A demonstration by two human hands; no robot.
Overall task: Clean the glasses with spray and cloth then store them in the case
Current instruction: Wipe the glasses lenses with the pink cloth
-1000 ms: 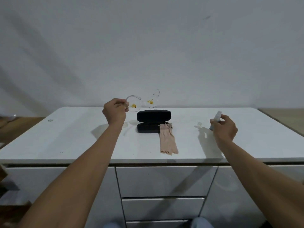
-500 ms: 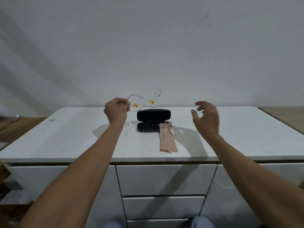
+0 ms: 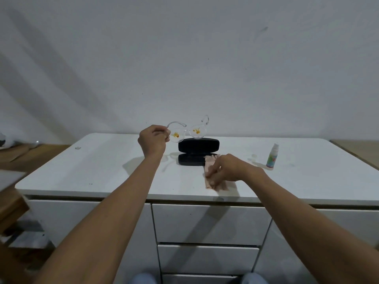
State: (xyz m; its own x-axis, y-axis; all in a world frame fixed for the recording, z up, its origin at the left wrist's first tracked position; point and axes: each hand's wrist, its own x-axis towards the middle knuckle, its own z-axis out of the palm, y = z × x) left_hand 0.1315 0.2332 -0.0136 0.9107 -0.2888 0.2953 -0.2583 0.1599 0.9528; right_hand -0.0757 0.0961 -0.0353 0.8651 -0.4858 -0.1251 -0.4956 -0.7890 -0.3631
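L hand [image 3: 152, 141] pinches light, fragile clear-framed glasses [image 3: 187, 132] w/ orange-smudged lenses by temple end; R hand [image 3: 223, 169] fingers curl onto soft, limp peach cloth [image 3: 213, 182] near table's front edge, best gathered mid-fold.

The left hand [image 3: 152, 140] is raised at the end of a bare, almost straight arm, its back to the camera, fingers curled and pinching the glasses [image 3: 187, 131] by one end. The right hand [image 3: 223, 169] is lower, the arm bent inward, its fingers curled down onto the cloth [image 3: 211, 160] under it.
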